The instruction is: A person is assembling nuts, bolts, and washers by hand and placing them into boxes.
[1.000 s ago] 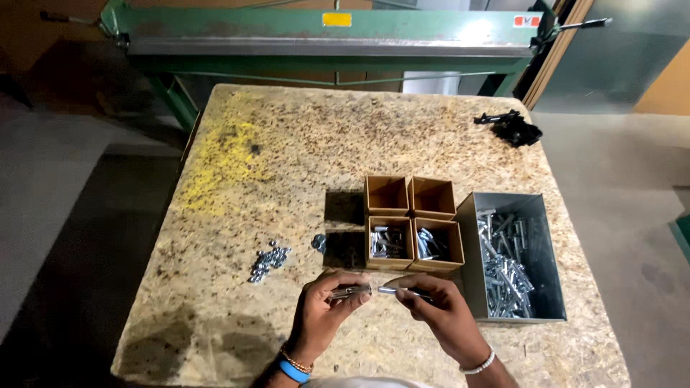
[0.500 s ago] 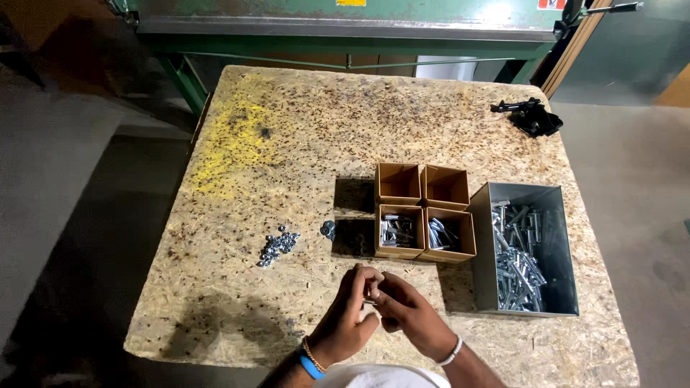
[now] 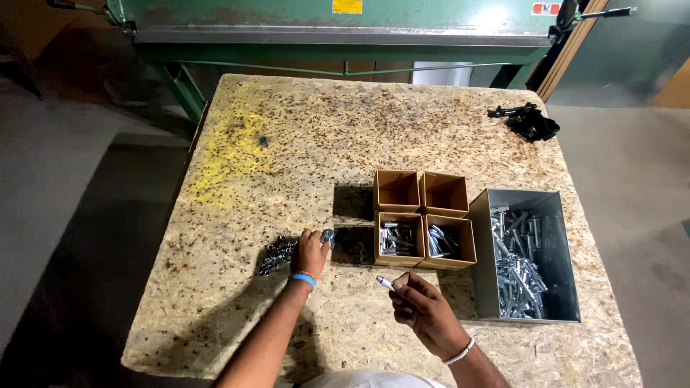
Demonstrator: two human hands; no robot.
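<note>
My left hand (image 3: 310,253) reaches out over the board table (image 3: 302,144), its fingers on a small pile of metal nuts (image 3: 276,253); a few more nuts (image 3: 328,235) lie just past the fingertips. My right hand (image 3: 420,303) is nearer me, pinching a silver bolt (image 3: 386,282) that points left. Just beyond it stand four small brown cardboard boxes (image 3: 422,218); the two near ones hold bolts, the two far ones look empty.
A grey metal bin (image 3: 557,251) with several loose bolts sits at the right. A black tool (image 3: 526,121) lies at the far right corner. A green machine (image 3: 338,29) stands behind the table. Yellow paint marks the table's far left.
My hands were together in front of me. The left hand has since moved out left to the pile of nuts, while the right hand stays near, holding the bolt.
</note>
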